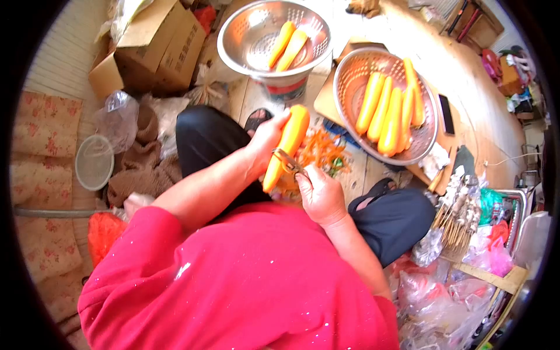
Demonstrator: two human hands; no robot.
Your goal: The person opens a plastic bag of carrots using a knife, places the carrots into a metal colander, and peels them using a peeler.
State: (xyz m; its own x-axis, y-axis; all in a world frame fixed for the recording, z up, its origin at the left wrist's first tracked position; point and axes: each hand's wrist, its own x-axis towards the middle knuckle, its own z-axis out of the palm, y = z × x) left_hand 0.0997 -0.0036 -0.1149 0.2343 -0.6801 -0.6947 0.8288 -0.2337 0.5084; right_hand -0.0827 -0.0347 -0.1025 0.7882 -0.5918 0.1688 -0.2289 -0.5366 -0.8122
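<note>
My left hand [269, 135] is closed around the upper part of a carrot [294, 129], which slants down toward my lap. In my right hand [321, 192] is a metal peeler [290, 161], its head against the carrot's lower side. Orange peelings [321, 150] lie in a heap below, partly hidden by the carrot and my hands. Ahead, a steel colander [236, 44] holds two carrots [291, 49]. To the right, a second colander [430, 131] contains several bright orange carrots [382, 111].
A cardboard box [157, 52] stands at the upper left, near a brown cloth [137, 169] and a round translucent lid [94, 163]. A black phone [446, 115] lies right of the second colander. Skewers [458, 216] and plastic bags [437, 303] crowd the lower right.
</note>
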